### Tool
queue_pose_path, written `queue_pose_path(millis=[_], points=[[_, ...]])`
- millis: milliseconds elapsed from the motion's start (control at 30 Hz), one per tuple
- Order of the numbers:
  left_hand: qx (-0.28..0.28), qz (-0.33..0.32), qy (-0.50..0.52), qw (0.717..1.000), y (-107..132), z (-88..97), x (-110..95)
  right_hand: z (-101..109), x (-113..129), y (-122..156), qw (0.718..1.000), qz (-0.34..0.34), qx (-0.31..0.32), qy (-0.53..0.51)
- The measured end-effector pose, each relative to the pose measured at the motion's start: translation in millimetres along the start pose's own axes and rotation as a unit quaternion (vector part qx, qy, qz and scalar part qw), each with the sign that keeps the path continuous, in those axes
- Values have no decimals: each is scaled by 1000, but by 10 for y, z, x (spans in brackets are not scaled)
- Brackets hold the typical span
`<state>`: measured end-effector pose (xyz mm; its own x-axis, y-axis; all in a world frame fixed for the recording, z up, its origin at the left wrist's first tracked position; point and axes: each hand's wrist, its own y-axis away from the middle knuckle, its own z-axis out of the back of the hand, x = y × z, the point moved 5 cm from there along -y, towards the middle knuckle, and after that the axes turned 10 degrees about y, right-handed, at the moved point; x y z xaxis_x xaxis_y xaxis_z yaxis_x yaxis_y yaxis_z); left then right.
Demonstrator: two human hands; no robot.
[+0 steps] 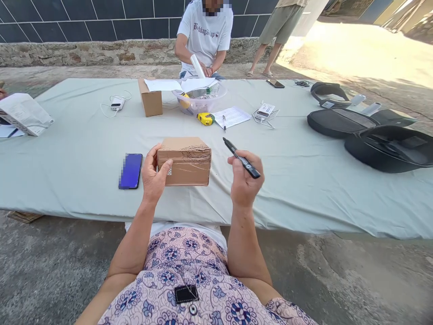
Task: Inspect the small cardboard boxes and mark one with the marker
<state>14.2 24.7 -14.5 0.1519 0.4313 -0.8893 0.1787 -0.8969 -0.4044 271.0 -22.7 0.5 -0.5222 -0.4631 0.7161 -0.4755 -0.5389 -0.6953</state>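
Observation:
My left hand [154,174] grips the left end of a brown cardboard box [187,174], its thumb across the front face. Creases run along the box's upper right edge, and part of a printed label shows beside my thumb. To the right of the box, my right hand [246,178] holds a black marker [241,157] between thumb and fingers. The marker's dark tip points up and left, apart from the box. A phone with a blue screen [131,171] lies on the table left of my left hand.
Beyond the box are a yellow tape measure [205,118], a printed sheet [233,117] with a pen, a plastic basin [216,99] and another carton [151,103]. Power banks [117,103] with cables, black cases [389,146] and a white package [25,113] lie around. A person [206,36] sits opposite.

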Motion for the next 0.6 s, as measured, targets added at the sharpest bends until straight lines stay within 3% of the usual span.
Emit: queue_pose_path(millis=[100, 167, 200, 400, 600], points=[[4, -10, -5, 1000, -17, 9, 38, -204, -373, 46, 983, -55, 113, 135], [11, -15, -11, 1000, -25, 13, 75, -336, -670, 128, 932, -97, 212, 278], [14, -17, -14, 1000, -27, 14, 95, -370, -789, 167, 919, -108, 229, 304], [10, -19, -23, 1000, -41, 17, 290, -435, -1189, 388, 863, -144, 276, 398], [-18, -12, -57, 998, -85, 25, 640, -453, -1265, 457, 848, -138, 294, 418]])
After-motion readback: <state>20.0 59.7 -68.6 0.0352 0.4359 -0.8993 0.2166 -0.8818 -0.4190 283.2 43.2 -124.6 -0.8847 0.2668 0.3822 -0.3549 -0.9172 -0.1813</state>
